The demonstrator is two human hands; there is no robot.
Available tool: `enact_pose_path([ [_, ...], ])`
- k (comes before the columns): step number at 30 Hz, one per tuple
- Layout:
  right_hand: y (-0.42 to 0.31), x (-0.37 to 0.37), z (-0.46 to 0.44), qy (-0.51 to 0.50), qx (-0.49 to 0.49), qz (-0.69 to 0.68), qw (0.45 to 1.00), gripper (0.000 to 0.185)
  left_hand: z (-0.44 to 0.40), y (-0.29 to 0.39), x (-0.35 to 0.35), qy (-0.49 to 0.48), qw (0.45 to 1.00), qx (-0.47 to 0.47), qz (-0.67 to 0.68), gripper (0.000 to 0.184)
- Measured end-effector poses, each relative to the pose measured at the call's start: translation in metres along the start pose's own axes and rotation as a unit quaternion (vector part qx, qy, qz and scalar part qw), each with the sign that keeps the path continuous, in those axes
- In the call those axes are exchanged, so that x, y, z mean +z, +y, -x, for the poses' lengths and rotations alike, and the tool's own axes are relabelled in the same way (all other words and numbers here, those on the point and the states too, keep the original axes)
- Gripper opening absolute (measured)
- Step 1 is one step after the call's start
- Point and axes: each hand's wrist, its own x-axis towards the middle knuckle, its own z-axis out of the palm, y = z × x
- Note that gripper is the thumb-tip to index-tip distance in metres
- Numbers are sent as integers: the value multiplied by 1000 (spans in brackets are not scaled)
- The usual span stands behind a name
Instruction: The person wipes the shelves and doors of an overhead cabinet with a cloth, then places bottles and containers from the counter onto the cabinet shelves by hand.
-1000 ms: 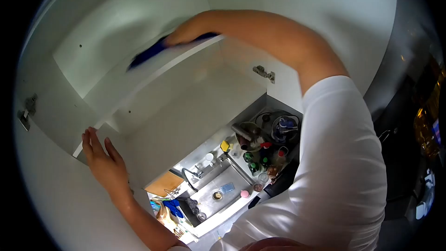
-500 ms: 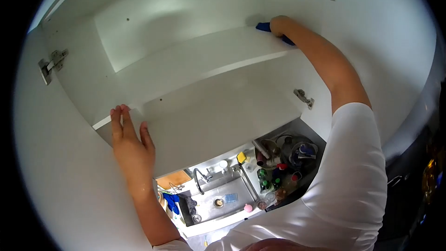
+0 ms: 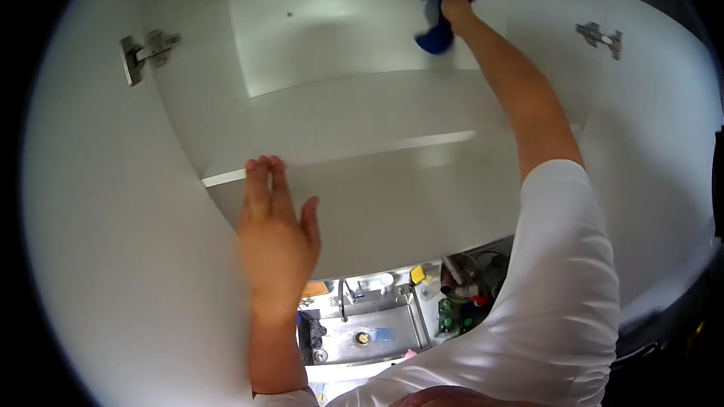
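Inside a white wall cabinet, my right hand [image 3: 455,9] is closed on a dark blue cloth [image 3: 435,39] high up near the back panel. Loose ends of the cloth stick out above and below my fingers, slightly blurred. My left hand [image 3: 277,245] has its fingers stretched out and its thumb apart, holding nothing. Its fingertips rest at the front edge of the shelf [image 3: 339,152], near the left end.
Metal hinges [image 3: 151,53] show at the left, with another hinge [image 3: 601,39] at the right, beside the swung-out doors. Below the cabinet are a steel sink [image 3: 347,347], a faucet [image 3: 343,298], a yellow sponge [image 3: 417,275] and several green bottles [image 3: 450,316].
My right hand has lifted the blue cloth from the shelf's right end up to the back panel. The view has shifted, and my left hand stays at the shelf edge.
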Motion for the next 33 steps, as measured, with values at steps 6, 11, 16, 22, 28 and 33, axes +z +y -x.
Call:
enact_pose_path([
  [6, -130, 162, 56, 139, 3, 259, 956, 88, 0, -3, 7, 22, 1000, 11, 13, 71],
  [11, -203, 259, 105, 41, -360, 251, 898, 83, 0, -6, 5, 13, 999, 18, 36, 74],
  [16, -203, 236, 175, -248, -556, 321, 726, 61, -1, -2, 4, 9, 999, 7, 33, 74],
  [22, -66, 108, 87, -199, -668, 348, 627, 59, -2, 3, -3, -20, 999, -24, 7, 68],
  [28, 24, -34, 16, -183, -373, 407, 813, 66, -4, 12, 4, -29, 999, -23, -11, 72],
  [33, 78, -34, -6, -67, -92, 344, 932, 84, -4, 15, -3, -33, 999, -26, -26, 74],
])
